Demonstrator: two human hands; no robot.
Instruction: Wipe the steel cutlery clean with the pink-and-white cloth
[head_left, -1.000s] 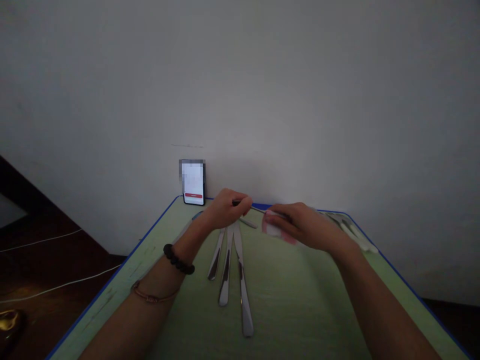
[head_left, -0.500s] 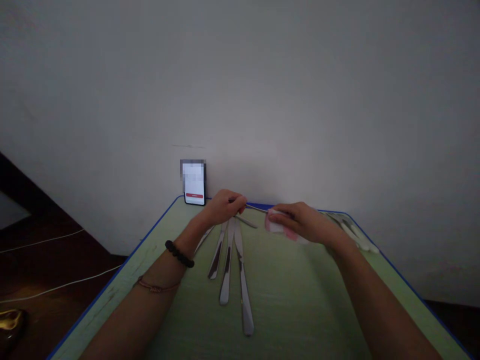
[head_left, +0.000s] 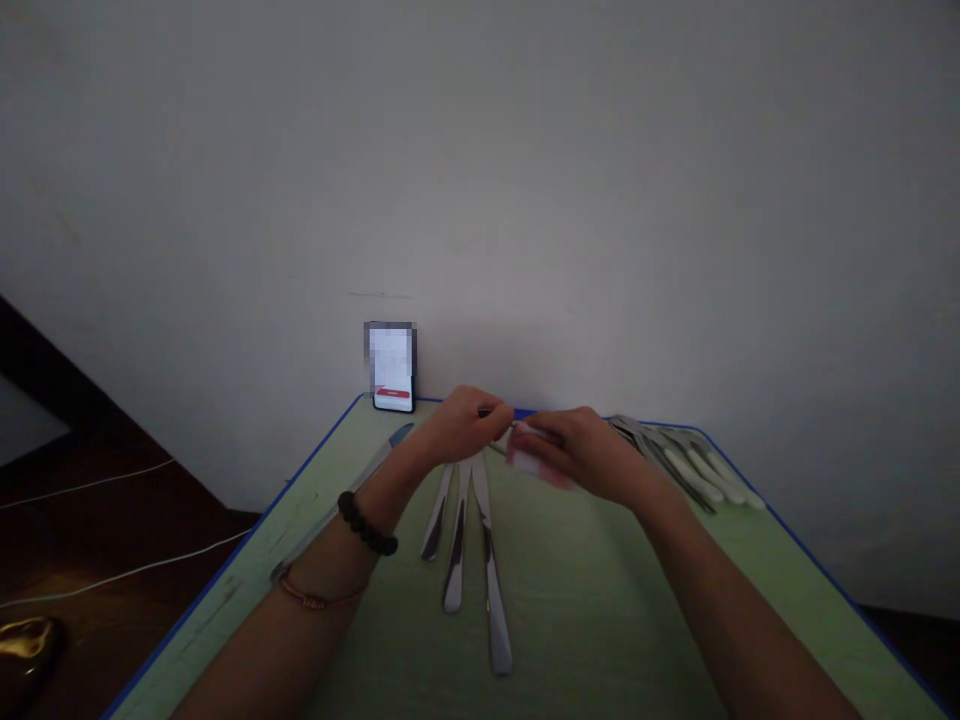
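Near the far edge of the table, my left hand is closed around one end of a slim metal piece of cutlery, mostly hidden by my fingers. My right hand pinches a pink and white cloth around the other end, close beside my left fingers. Below my hands, several silver table knives lie fanned out, the longest knife nearest the middle. Another knife lies to the left, partly covered by my left forearm.
A phone with a lit screen leans against the wall at the back left. On the right, several pieces of cutlery with white handles lie by the blue-edged green table's far corner. White cables run over the dark floor.
My right hand has slid left with the cloth along the cutlery, so my hands are closer together. My left hand has shifted slightly right, and more of the left knife shows.
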